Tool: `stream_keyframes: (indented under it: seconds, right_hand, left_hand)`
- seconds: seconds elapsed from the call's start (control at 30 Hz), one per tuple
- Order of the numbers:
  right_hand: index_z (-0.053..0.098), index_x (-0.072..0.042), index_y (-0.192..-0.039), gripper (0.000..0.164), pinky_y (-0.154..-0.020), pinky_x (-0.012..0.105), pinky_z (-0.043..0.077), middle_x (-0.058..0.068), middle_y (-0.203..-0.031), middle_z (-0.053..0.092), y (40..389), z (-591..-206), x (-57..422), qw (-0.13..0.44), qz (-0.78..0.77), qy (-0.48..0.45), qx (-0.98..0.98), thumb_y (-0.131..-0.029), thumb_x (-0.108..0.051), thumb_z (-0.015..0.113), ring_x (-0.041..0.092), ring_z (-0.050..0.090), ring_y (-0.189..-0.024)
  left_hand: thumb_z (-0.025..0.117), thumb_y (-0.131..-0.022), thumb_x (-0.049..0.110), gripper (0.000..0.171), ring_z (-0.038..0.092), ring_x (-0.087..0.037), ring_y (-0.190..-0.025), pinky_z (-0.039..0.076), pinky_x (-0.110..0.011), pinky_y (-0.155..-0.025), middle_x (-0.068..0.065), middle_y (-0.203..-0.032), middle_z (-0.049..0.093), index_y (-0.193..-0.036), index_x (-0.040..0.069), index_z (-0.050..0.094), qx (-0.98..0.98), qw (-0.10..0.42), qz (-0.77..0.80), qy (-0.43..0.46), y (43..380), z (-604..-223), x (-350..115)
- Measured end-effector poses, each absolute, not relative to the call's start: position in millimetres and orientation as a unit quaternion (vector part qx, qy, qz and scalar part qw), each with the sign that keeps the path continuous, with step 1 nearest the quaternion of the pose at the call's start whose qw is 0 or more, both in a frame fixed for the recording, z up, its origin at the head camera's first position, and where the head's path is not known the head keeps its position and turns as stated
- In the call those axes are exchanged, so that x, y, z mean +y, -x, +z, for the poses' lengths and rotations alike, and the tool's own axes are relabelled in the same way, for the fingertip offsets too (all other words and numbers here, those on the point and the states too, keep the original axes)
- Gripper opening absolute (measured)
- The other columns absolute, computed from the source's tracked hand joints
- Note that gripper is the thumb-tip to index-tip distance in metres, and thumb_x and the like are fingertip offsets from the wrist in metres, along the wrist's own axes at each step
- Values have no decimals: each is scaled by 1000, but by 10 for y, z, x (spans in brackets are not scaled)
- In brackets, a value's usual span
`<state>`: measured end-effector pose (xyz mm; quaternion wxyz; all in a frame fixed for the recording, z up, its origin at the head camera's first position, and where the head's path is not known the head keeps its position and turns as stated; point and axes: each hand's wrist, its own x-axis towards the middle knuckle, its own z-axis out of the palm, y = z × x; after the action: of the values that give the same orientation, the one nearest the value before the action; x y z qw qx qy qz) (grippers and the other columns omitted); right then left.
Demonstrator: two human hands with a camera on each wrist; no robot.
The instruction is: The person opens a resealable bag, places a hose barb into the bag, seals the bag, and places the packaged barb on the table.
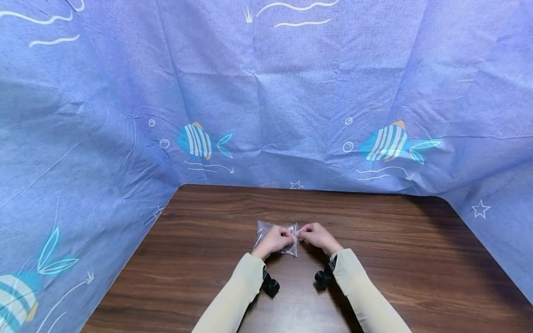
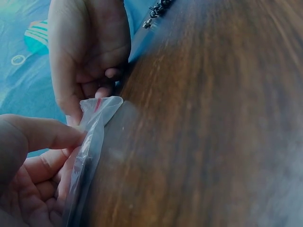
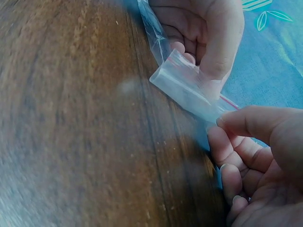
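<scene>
A clear plastic zip-lock bag [image 1: 263,228] lies flat near the middle of the wooden table, its sealing end towards the right. A red line runs along that end in both wrist views. My left hand [image 1: 275,239] pinches the bag [image 2: 92,137] between thumb and fingers just short of the seal. At the edge of the bag's mouth, my right hand [image 1: 319,236] pinches the plastic with thumb and index finger, its other fingers curled in the right wrist view. Whether anything lies inside the bag I cannot tell.
The dark wooden table [image 1: 200,231] reaches out on both sides of the hands. Blue cloth [image 1: 291,101] printed with fish hangs behind it and along its sides. Black wrist cameras [image 1: 270,286] sit under both cuffs, close to the tabletop.
</scene>
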<state>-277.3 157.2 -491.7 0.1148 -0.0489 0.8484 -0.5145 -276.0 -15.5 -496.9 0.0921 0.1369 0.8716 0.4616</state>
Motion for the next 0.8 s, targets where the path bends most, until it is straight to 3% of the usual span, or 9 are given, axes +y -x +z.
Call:
stream_keyframes:
  seconds: [0.57,0.8]
  right_hand:
    - [67,3,-85,14,-61,24,41,-1,-71,59,2777,-4928,1585,104,-510,30,853,-87,-8,59,11,50,-65]
    - [67,3,-84,13,-61,24,41,0,-71,60,2775,-4923,1595,101,-511,32,853,-86,-7,59,11,50,-65]
  left_hand:
    - [63,-83,8,11,43,-7,-61,34,-19,-57,6,-68,49,-75,1,68,868,97,463,-149,2753,-4933,-176]
    - [58,-83,5,12,45,-8,-66,36,-20,-59,2,-73,53,-81,-1,67,866,107,468,-140,2753,-4928,-179]
